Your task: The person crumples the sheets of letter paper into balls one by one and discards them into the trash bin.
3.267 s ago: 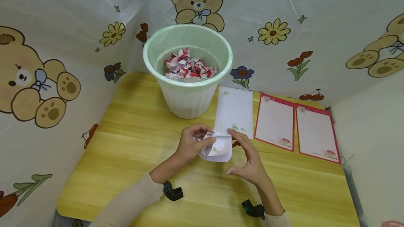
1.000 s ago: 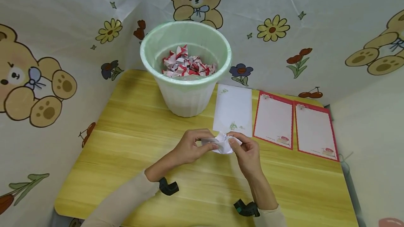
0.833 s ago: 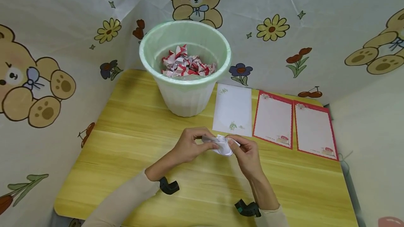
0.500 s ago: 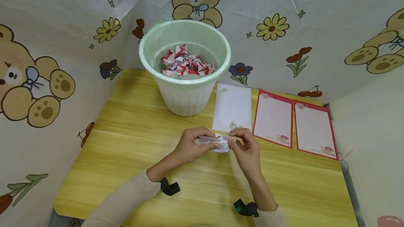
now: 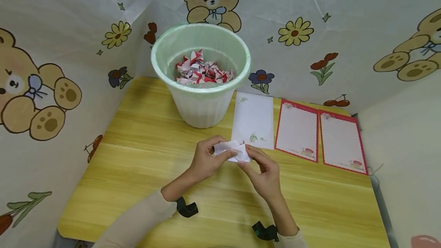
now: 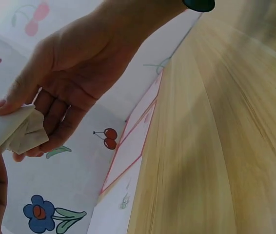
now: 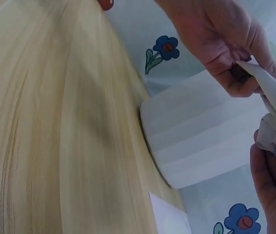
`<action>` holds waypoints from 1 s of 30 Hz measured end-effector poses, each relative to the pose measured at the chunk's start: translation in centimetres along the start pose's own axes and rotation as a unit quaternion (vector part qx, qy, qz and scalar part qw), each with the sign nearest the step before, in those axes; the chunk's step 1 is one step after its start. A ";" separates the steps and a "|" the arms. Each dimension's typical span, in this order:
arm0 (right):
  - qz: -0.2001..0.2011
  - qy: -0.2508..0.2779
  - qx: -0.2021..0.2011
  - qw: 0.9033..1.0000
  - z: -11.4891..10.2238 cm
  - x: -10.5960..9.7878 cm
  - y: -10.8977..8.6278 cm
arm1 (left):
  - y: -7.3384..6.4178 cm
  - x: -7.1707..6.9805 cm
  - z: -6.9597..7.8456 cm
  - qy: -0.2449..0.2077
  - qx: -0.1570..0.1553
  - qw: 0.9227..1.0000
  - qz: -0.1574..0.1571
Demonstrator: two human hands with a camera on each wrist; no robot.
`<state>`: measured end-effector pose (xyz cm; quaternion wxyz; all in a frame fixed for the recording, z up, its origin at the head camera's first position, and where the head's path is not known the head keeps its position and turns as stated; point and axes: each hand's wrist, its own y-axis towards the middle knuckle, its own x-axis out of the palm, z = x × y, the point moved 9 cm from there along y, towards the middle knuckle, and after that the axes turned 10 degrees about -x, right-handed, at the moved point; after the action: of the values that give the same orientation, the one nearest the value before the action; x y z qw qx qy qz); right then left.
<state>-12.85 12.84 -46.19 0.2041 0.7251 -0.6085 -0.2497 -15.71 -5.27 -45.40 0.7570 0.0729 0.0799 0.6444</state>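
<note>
Held up over the table between both hands is a folded, partly crumpled sheet of paper [image 5: 242, 153], white and scrunched at its right end. My left hand [image 5: 204, 159] pinches the flatter left end, thumb on the near face. At the crumpled end, my right hand [image 5: 267, 175] grips with thumb below and fingers behind. The right wrist view shows the flat folded part of the paper [image 7: 269, 90] between left thumb and fingers, and the right hand [image 7: 274, 187] under the scrunched end. In the left wrist view the right hand's thumb [image 6: 11, 100] presses on the paper.
A pale green and white bin [image 5: 203, 106] with several crumpled red-and-white papers [image 5: 203, 70] stands at the table's back. To its right lie a white sheet [image 5: 254, 116] and two red-bordered sheets [image 5: 298, 129] [image 5: 342, 141]. A bear-printed cloth [image 5: 272, 3] hangs behind the wooden table [image 5: 138, 133].
The paper has gone from a wider folded sheet to a smaller, scrunched piece. My right hand, spread wide earlier, has closed in on its right end and shifted its grip; the left keeps hold.
</note>
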 end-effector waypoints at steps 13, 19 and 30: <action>0.067 0.068 0.008 0.995 0.0 0.3 -0.1 | -0.2 -0.3 -0.3 0.004 0.004 1.000 -0.017; 0.116 0.066 0.014 0.991 0.4 -1.2 0.0 | -0.4 -1.8 -0.4 0.059 0.028 0.997 0.036; 0.185 -0.055 -0.036 0.981 -1.1 -2.6 1.1 | -1.5 -0.3 0.7 0.187 0.093 0.977 0.033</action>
<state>-13.34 15.25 -44.34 0.2388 0.5778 -0.7329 -0.2684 -14.18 -5.81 -45.00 0.6967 0.0239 0.2770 0.6612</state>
